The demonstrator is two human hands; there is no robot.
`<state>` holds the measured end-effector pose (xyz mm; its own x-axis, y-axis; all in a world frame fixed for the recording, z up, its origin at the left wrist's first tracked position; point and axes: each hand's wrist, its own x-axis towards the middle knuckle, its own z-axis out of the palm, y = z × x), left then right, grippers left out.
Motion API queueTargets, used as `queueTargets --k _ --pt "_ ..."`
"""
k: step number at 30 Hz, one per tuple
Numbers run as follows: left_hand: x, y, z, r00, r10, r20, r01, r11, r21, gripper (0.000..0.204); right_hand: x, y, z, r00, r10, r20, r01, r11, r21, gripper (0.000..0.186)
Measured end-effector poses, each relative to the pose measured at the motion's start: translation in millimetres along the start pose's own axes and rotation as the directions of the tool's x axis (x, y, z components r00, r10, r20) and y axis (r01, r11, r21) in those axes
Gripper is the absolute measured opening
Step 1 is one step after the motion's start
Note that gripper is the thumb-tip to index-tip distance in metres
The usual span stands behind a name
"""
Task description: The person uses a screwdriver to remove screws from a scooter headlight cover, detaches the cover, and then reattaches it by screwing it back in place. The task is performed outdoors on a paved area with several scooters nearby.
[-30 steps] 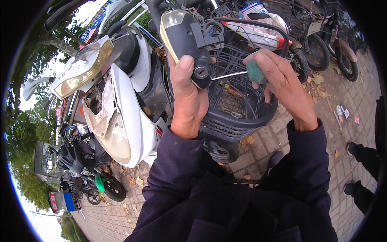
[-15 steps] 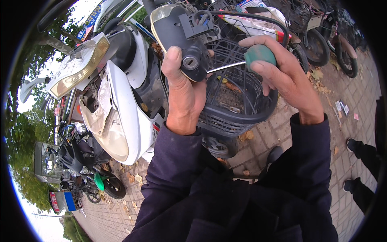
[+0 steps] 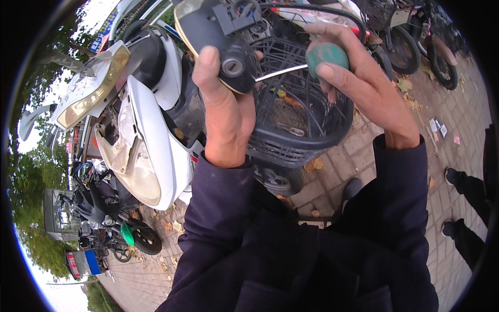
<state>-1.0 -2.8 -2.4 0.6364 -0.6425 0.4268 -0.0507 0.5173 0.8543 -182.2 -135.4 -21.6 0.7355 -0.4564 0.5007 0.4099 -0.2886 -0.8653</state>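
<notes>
My left hand [image 3: 224, 117] grips the lower end of a black scooter headlight housing [image 3: 205, 28] with a pale rim, thumb up along its left edge. A round key lock [image 3: 232, 67] faces me on the housing. In my right hand [image 3: 366, 88] is a screwdriver [image 3: 326, 59] with a rounded green handle, thumb and fingers wrapped around it. Its thin metal shaft runs left to the housing's side, beside the lock. The tip's exact contact is hidden. Below the shaft sits a black plastic basket [image 3: 299, 148] with dry leaves inside.
White scooter body panels [image 3: 161, 151] stand close on the left, with more parked scooters [image 3: 93, 200] beyond. Bicycles and wheels [image 3: 405, 49] line the far right. Another person's legs [image 3: 462, 190] stand at the right on brick paving [image 3: 332, 174] scattered with leaves.
The housing, both hands and the screwdriver have shifted slightly left and up in view, and the surroundings have shifted somewhat too. Both grips remain, with the shaft still at the housing's side.
</notes>
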Motion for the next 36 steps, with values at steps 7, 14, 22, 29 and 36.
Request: queueTargets --k 7,14,22,29,36 --pt "1 1 -5 0.999 -0.048 0.025 0.049 0.998 -0.028 0.073 3 -21 -2 0.994 0.106 0.033 -0.103 0.99 -0.097 0.043" --pt "5 0 -11 0.999 0.027 0.038 -0.028 1.0 0.013 0.077 5 -25 -1 0.979 0.206 0.005 -0.206 0.979 0.006 0.045" --pt "7 -3 -8 0.991 0.121 0.053 -0.125 0.989 0.076 0.075 9 -30 2 0.926 0.375 -0.037 -0.375 0.927 -0.001 0.061" --pt "4 -4 -5 0.992 0.125 0.007 -0.124 0.979 0.158 0.078 21 -14 -4 0.913 0.408 0.029 -0.408 0.913 0.021 0.06" --pt "1 -1 5 0.993 0.105 0.046 -0.112 0.975 0.191 0.082 6 4 -19 0.948 0.316 -0.039 -0.305 0.936 0.173 0.05"
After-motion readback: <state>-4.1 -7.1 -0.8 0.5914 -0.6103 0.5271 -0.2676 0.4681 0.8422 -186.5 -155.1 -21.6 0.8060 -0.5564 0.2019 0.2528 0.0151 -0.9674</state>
